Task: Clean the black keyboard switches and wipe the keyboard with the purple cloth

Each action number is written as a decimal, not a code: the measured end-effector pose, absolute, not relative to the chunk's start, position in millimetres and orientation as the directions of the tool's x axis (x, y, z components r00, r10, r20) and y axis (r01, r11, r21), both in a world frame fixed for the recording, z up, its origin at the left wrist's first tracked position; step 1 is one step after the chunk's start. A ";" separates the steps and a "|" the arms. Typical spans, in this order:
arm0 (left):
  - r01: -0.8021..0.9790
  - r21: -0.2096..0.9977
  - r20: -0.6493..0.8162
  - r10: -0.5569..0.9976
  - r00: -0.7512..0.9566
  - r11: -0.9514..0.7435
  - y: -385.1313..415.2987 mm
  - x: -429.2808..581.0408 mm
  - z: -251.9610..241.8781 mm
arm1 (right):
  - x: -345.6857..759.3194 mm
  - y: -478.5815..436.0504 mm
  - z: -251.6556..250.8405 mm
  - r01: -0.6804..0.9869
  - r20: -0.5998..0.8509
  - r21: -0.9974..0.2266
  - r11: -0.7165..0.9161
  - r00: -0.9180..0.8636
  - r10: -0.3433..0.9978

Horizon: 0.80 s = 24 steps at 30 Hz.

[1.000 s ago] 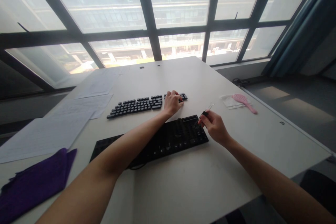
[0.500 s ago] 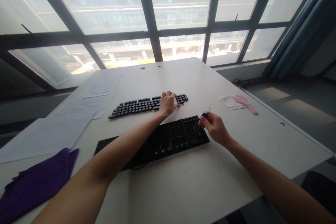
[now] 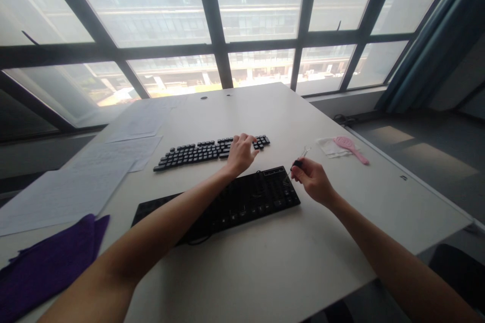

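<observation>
Arranging the keycaps beyond the keyboard seems our step: our left hand lies over them, fingers parted; our right hand grasps a wire keycap puller. Next calls for a light fingertip touch.

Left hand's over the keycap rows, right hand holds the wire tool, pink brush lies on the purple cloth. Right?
Brush is wrong. In the head view, the pink brush lies partly on a thin white sheet. Otherwise correct: left hand over the keycap rows, right hand holding the wire tool.
</observation>
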<state>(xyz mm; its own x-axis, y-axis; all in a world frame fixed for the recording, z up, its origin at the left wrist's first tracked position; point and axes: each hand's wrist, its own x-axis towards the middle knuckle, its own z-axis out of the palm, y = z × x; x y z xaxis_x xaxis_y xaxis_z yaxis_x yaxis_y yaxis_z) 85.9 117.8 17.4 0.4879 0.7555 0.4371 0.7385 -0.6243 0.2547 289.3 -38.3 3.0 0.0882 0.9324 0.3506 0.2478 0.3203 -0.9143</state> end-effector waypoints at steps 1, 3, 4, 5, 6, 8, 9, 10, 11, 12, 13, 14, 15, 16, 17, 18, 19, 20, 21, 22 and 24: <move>0.705 0.264 0.430 0.735 0.525 -0.658 103.8 85.8 20.2 | 290.8 -39.2 4.3 0.281 0.350 -0.904 0.321 0.055 0.935; 0.617 0.303 0.389 0.685 0.616 -0.727 71.3 87.0 23.2 | 292.4 -40.9 6.3 0.361 0.340 -0.876 0.321 -0.011 0.940; 0.580 0.332 0.361 0.669 0.650 -0.743 54.5 88.3 23.1 | 292.6 -41.5 6.9 0.398 0.333 -0.860 0.320 -0.038 0.942; 0.557 0.361 0.336 0.662 0.671 -0.748 38.5 90.0 21.9 | 292.4 -41.9 7.3 0.429 0.325 -0.845 0.319 -0.062 0.944; 0.539 0.382 0.320 0.655 0.685 -0.750 24.2 92.1 19.9 | 292.0 -42.1 7.5 0.452 0.318 -0.833 0.319 -0.082 0.945; 0.536 0.398 0.310 0.660 0.685 -0.744 2.7 96.8 14.2 | 291.5 -41.9 7.3 0.476 0.302 -0.820 0.319 -0.114 0.946; 0.544 0.400 0.313 0.667 0.676 -0.738 -4.1 99.1 11.2 | 291.5 -41.7 6.9 0.479 0.295 -0.818 0.317 -0.124 0.947; 0.553 0.399 0.318 0.676 0.665 -0.731 -8.5 101.1 8.4 | 291.7 -41.5 6.6 0.480 0.287 -0.819 0.315 -0.133 0.949; 0.561 0.399 0.321 0.683 0.656 -0.725 -11.0 102.5 6.1 | 292.0 -41.4 6.2 0.483 0.275 -0.819 0.311 -0.145 0.950; 0.565 0.399 0.321 0.688 0.651 -0.722 -12.2 103.4 4.4 | 292.4 -41.4 6.0 0.487 0.260 -0.818 0.307 -0.163 0.952; 0.569 0.398 0.320 0.690 0.649 -0.720 -12.6 103.7 3.2 | 292.7 -41.7 5.9 0.494 0.246 -0.814 0.306 -0.183 0.952; 0.573 0.395 0.320 0.692 0.646 -0.718 -12.7 103.4 2.7 | 293.0 -42.2 6.1 0.503 0.239 -0.807 0.311 -0.204 0.949; 0.578 0.390 0.323 0.695 0.643 -0.716 -13.0 102.6 2.6 | 293.2 -43.1 6.6 0.515 0.240 -0.794 0.323 -0.223 0.945; 0.583 0.385 0.327 0.696 0.639 -0.716 -13.5 101.6 3.0 | 293.2 -44.2 7.4 0.530 0.250 -0.776 0.342 -0.240 0.938; 0.583 0.382 0.333 0.695 0.637 -0.718 -14.4 100.5 3.7 | 292.9 -45.6 8.5 0.549 0.267 -0.751 0.366 -0.255 0.929; 0.577 0.380 0.339 0.689 0.640 -0.723 -15.5 99.4 4.6 | 292.5 -47.2 9.8 0.571 0.285 -0.721 0.392 -0.272 0.919; 0.563 0.383 0.343 0.679 0.650 -0.732 -16.7 98.5 5.7 | 291.8 -49.0 11.0 0.596 0.299 -0.686 0.417 -0.291 0.909; 0.543 0.390 0.344 0.665 0.663 -0.744 -17.9 97.9 6.8 | 290.7 -50.8 12.2 0.623 0.311 -0.650 0.436 -0.306 0.900; 0.521 0.400 0.345 0.650 0.677 -0.754 -18.8 97.7 7.8 | 289.5 -52.5 13.0 0.647 0.323 -0.616 0.450 -0.313 0.893; 0.498 0.413 0.344 0.637 0.690 -0.763 -19.3 97.8 8.5 | 288.0 -54.0 13.4 0.665 0.337 -0.589 0.459 -0.315 0.888; 0.467 0.439 0.338 0.622 0.706 -0.768 -19.2 98.8 8.7 | 285.1 -55.9 12.7 0.681 0.366 -0.564 0.466 -0.300 0.881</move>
<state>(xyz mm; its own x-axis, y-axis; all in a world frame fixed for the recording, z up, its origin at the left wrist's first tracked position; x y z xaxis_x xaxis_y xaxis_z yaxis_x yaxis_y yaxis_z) 98.8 -19.2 8.7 0.7058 0.6224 0.3383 0.4668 -0.7679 0.4387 285.1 -55.9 12.7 -0.2998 0.8810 0.3660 0.6814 0.4663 -0.5642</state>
